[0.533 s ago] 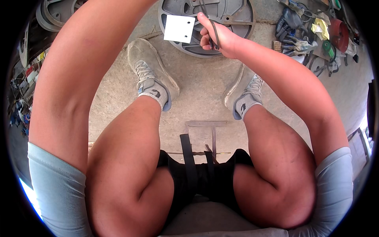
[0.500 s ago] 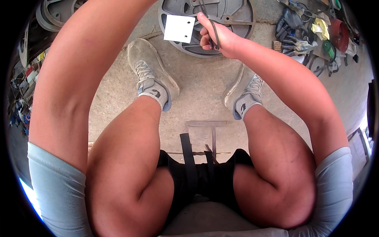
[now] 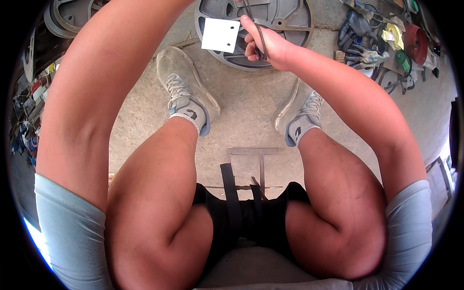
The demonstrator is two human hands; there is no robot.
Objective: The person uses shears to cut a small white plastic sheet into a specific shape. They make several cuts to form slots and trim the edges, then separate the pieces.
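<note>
My right hand (image 3: 266, 47) is closed around the dark looped handles of a pair of scissors (image 3: 262, 41), its thumb pointing up and to the left. The scissors' far end runs toward the top edge, and the blades are not clearly visible. Left of this hand is a white square piece (image 3: 219, 36) with two dark round spots along its right side. What supports it I cannot tell. Behind both lies a large grey metal wheel (image 3: 285, 36) with spokes. My left forearm (image 3: 140, 34) reaches up past the top edge, so its hand is outside the picture.
Work gloves (image 3: 360, 55), a yellow cloth (image 3: 392, 36) and a red round part (image 3: 416, 43) lie in a pile at the far right. More metal wheels (image 3: 63, 19) stand at the far left. My shoes (image 3: 186, 82) flank the concrete floor (image 3: 241, 111), with a metal frame (image 3: 261, 152) nearer me.
Almost nothing differs. The white square and the wheel sit very slightly farther right in the picture; my right hand keeps its grip on the scissors.
</note>
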